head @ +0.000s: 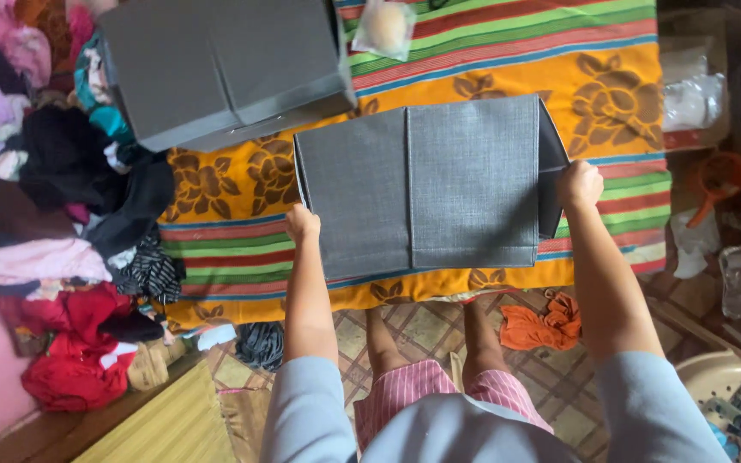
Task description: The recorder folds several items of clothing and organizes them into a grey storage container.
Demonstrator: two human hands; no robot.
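Both hands [439,206] on grey box [426,189]

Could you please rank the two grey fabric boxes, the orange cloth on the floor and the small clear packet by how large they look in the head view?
1-2. Held grey box and second grey box: alike, and the second is cut off by the frame, so unranked.
3. Orange cloth.
4. Clear packet, farther away, so unsure.

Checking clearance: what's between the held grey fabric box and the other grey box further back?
Head view: only bare patterned bedspread, orange with brown flowers, lies between the held grey box and the second grey box. Left hand, right hand grip the held box's ends.
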